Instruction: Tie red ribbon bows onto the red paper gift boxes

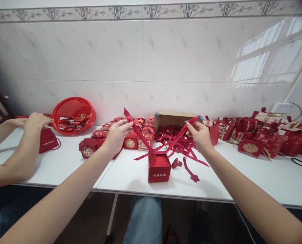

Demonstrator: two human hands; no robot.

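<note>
A small red gift box (159, 167) stands on the white table (130, 176) in front of me. A red ribbon (140, 135) runs up from the box top in two strands. My left hand (117, 135) pinches the left strand, pulled up and to the left. My right hand (200, 135) pinches the right strand, pulled up and to the right. Both hands hover above the table, behind the box.
Another person's hands (35, 122) at the far left hold a red pouch (47, 140). A red round basin (73, 115) leans at the wall. Finished red boxes (132, 139), a cardboard box (175, 118), loose ribbons (181, 145) and red gift bags (267, 137) line the back.
</note>
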